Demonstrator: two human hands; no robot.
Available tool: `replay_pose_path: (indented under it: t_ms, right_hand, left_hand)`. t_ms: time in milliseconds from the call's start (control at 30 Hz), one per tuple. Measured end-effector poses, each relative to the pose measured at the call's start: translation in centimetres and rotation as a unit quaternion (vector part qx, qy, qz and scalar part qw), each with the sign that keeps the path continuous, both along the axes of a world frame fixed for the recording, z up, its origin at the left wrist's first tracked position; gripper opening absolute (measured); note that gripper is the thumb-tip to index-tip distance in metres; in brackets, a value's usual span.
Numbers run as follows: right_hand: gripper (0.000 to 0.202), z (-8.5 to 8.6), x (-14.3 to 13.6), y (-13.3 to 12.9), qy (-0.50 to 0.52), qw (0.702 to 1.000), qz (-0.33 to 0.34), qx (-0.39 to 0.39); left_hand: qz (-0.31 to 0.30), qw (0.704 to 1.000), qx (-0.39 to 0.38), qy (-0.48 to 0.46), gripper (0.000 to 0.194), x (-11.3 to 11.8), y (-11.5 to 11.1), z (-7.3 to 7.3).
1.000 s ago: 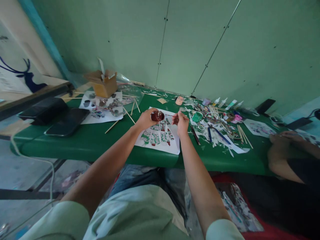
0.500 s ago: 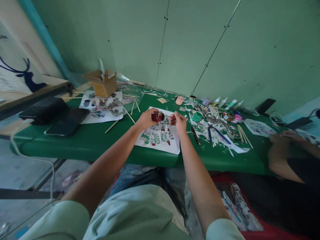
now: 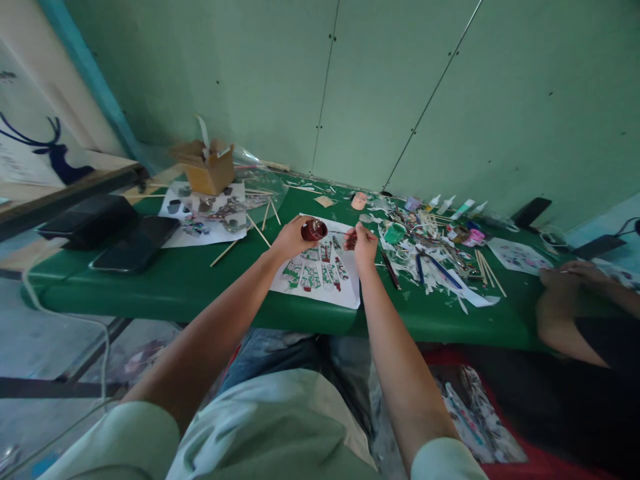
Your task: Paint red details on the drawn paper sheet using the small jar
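Observation:
My left hand (image 3: pixel 291 239) is closed round a small dark-red paint jar (image 3: pixel 315 231), its mouth tipped toward the right. My right hand (image 3: pixel 364 245) is pinched on a thin stick-like tool (image 3: pixel 336 232) that reaches toward the jar's mouth; whether it is a brush I cannot tell. Dark red shows at the right fingers, perhaps paint or a lid. Both hands are above a white sheet (image 3: pixel 320 297) printed with tapering strips (image 3: pixel 310 275), partly coloured green and dark red.
At right lie paper scraps, an open green paint jar (image 3: pixel 395 233), blue-handled pliers (image 3: pixel 440 270), a dark pen-like tool (image 3: pixel 391 270) and wooden sticks (image 3: pixel 490 272). A cardboard box (image 3: pixel 210 175) and phone (image 3: pixel 135 244) are at left. Another person's hands (image 3: pixel 565 277) are at the far right.
My right hand has drawn slightly right, away from the jar, and the thin tool shows between them. The jar has shifted a little left and tilted slightly.

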State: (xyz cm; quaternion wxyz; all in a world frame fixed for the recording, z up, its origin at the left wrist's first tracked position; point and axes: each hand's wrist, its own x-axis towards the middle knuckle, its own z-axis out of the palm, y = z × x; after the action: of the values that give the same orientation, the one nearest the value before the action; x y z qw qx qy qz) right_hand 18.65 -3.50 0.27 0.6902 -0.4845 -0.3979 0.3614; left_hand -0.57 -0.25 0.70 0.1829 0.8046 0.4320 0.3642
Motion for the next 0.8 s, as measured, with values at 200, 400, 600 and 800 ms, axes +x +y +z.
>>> replay_pose_path:
  t_ms: [200, 400, 600, 800]
  right_hand:
    - [0.040, -0.3, 0.5, 0.3, 0.046, 0.998, -0.047, -0.011]
    - [0.042, -0.7, 0.9, 0.8, 0.009, 0.997, -0.080, -0.014]
    - [0.042, -1.3, 1.2, 1.2, -0.097, 0.993, -0.066, -0.034]
    - [0.037, -2.1, 1.6, 1.8, -0.150, 0.985, -0.064, -0.057]
  left_hand:
    - [0.017, 0.999, -0.034, 0.012, 0.059, -0.2, 0.0, -0.1]
    - [0.031, 0.997, -0.054, 0.039, 0.059, -0.3, 0.1, -0.2]
    - [0.032, 0.997, -0.057, 0.032, 0.060, -0.2, 0.1, -0.1]
    - [0.016, 0.998, -0.061, 0.021, 0.059, -0.2, 0.3, -0.3]
